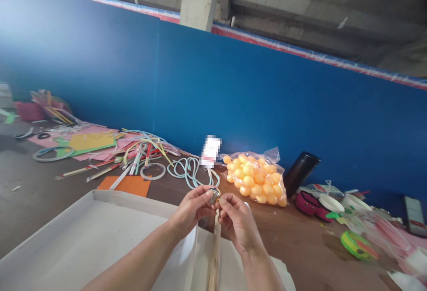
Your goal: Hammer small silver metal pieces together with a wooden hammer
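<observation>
Between the fingertips of my left hand (pixel 196 204) is a small shiny metal part (pixel 214 196), silvery with a dark blue end and a thin yellowish edge. Its exact kind is too small to tell. My right hand (pixel 236 220) is closed in a pinch right beside the part, its thumb and finger at the part's right side; what they grip is hidden. A pale wooden strip (pixel 214 255) runs lengthwise below my hands, over white sheet material. To the left, a shallow white tray (pixel 96 196) lies under my left forearm.
Behind my hands are a clear bag of orange balls (pixel 255 177), a black cylinder (pixel 302 171) and a pale blue cord (pixel 185 173). Coloured paper (pixel 91 142) and strips lie left. A green tape roll (pixel 356 244) and phone (pixel 414 213) are right. A blue partition (pixel 233 90) stands behind.
</observation>
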### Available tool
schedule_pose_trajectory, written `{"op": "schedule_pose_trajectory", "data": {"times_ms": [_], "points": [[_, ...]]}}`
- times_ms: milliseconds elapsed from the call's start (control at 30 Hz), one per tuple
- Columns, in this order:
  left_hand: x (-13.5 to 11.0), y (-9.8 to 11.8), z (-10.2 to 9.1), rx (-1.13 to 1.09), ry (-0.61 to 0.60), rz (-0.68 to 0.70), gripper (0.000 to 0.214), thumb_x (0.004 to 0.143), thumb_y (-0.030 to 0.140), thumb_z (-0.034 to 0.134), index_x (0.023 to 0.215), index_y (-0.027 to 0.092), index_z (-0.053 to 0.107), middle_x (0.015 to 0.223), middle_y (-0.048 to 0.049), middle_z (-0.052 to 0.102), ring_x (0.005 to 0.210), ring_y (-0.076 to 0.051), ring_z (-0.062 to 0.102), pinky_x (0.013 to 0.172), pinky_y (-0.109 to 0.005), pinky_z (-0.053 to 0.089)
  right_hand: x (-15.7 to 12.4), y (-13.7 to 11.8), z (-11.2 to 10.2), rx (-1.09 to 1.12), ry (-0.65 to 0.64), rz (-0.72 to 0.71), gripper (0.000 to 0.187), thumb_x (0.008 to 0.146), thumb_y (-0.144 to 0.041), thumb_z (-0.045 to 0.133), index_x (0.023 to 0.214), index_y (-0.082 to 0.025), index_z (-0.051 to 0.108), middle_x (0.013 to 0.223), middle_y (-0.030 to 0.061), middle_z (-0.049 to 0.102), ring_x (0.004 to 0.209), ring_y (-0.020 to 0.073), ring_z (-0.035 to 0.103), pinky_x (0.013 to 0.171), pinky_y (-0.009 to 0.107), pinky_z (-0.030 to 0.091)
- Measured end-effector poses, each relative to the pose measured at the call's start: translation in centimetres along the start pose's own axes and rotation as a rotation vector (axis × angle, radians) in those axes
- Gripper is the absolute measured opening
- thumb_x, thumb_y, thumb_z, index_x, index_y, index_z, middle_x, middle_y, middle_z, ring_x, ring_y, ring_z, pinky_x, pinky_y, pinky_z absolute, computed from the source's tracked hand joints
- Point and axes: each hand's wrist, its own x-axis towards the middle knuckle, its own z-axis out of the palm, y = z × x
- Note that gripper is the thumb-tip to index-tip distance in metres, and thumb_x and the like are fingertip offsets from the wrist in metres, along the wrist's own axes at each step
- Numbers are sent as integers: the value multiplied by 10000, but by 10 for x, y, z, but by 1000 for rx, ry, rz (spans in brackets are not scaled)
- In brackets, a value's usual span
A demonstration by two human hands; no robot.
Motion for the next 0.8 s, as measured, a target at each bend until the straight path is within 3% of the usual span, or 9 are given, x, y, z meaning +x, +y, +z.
{"op": "schedule_pose_trajectory", "data": {"times_ms": [800], "points": [[-3, 4, 5, 92, 29, 56, 286, 723, 317, 662, 935, 130, 617, 815, -67, 620, 658, -140, 594, 605, -256, 480, -2, 2, 3, -120, 69, -61, 210, 743, -324, 693, 757, -163, 558, 619, -18, 595, 514, 81, 522, 520, 219, 487]]}}
